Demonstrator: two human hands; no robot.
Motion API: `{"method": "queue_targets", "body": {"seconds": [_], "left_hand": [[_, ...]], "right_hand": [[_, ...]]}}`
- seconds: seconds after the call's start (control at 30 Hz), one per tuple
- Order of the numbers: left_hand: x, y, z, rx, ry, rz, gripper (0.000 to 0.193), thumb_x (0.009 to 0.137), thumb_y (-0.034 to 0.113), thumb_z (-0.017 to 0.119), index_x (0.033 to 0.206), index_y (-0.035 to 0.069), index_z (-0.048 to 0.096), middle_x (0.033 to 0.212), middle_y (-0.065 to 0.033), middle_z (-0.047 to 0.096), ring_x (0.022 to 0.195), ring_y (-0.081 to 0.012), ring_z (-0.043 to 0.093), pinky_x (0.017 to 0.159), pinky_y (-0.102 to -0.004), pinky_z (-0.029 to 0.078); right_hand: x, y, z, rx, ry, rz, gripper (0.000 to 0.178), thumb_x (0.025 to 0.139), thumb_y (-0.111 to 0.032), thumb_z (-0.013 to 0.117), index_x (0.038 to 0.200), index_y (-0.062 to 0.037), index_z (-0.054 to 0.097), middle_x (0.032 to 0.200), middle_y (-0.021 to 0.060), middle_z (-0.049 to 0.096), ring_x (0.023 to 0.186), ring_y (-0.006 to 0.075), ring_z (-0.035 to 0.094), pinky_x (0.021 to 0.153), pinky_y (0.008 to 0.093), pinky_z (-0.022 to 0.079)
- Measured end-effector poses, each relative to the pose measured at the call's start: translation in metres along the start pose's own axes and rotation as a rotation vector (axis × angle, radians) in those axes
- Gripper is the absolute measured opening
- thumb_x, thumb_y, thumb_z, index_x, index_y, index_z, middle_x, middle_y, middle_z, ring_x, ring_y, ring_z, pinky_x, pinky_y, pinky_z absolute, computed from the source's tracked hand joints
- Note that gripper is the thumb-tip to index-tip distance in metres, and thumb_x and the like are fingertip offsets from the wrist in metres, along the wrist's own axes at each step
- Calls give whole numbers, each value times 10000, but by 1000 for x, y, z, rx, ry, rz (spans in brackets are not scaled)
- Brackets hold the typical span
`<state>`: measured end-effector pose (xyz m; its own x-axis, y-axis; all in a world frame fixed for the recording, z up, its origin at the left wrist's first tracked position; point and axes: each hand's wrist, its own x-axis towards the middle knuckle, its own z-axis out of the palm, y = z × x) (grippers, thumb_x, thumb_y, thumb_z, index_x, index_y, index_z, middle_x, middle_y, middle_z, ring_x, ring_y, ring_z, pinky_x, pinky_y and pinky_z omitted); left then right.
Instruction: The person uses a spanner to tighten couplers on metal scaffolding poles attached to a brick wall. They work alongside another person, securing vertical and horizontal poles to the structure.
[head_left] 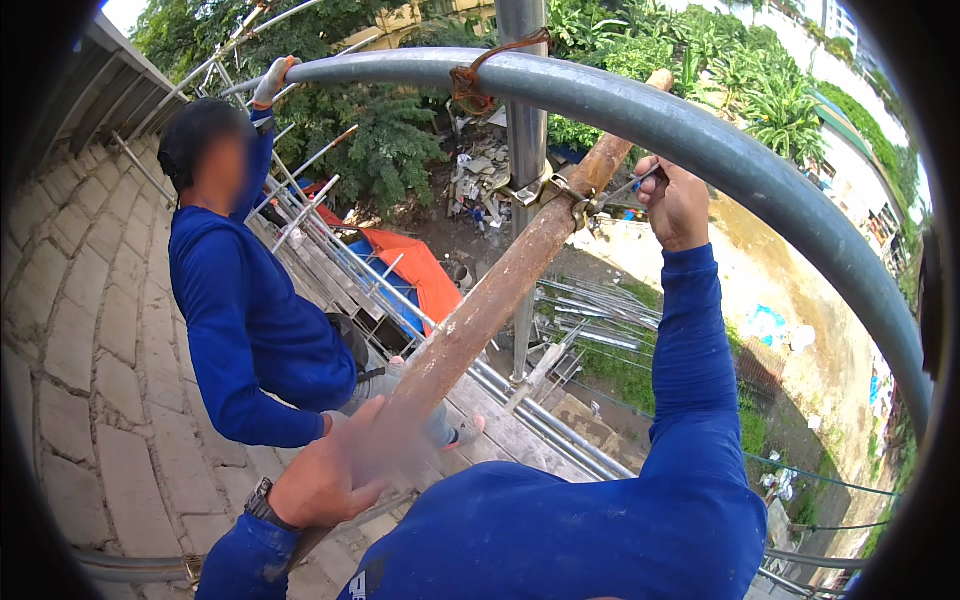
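A rusty brown scaffold pipe [490, 290] slants up and away to the right in front of me. My left hand [325, 470], with a watch at its wrist, is closed around the pipe's lower part; a blurred patch hides some of the fingers. A metal scaffold clamp [565, 196] joins this pipe to an upright grey pipe [527, 145]. To the right of the clamp, my right hand [677, 205] grips a slim metal wrench [622, 190], whose far end reaches the clamp. The wrench's head is too small to make out.
A thick curved grey pipe [640, 95] arches overhead, with brown cord [475, 85] tied round it. At left, a co-worker in blue [250, 300] holds it with a gloved hand [272, 80]. Planks [480, 410] and a block wall [120, 400] lie below; the ground is far down.
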<state>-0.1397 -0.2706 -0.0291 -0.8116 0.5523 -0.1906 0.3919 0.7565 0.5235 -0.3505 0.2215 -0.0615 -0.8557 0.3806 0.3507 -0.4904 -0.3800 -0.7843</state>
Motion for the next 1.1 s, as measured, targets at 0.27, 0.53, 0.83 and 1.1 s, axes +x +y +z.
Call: {"method": "queue_targets", "body": {"seconds": [0.27,0.53,0.83,1.1], "left_hand": [[0,0,2,-46,-33,-63,1083,768,172,810,1632,47,170,1326,-341,589,1144,-501,628,993,-480,504],[1,-6,1,-48,-6,26,1056,769,162,792,1627,42,189,1391,-340,545,1192,-495,605,1014,-471,493],[-3,-11,-2,-50,-7,36,957,879,276,740,1625,35,192,1213,-265,663,1018,-417,698,860,-458,559],[-4,-10,-5,-90,-89,-85,1052,791,181,786,1643,77,179,1314,-308,621,1097,-452,671,934,-470,540]], "right_hand": [[-30,-15,13,-162,-121,-220,259,1114,-211,492,1077,11,621,906,127,671,667,136,606,599,289,537],[-65,-11,17,-284,-186,-470,260,1111,-254,516,1077,-8,596,932,116,688,706,134,637,638,283,551],[-61,-19,34,-431,-229,-504,252,1124,-257,487,1137,-22,575,931,101,666,692,118,612,623,263,531],[-66,-10,22,-385,-242,-577,203,1107,-245,524,1116,-46,563,965,139,671,735,167,630,651,286,545]]}}
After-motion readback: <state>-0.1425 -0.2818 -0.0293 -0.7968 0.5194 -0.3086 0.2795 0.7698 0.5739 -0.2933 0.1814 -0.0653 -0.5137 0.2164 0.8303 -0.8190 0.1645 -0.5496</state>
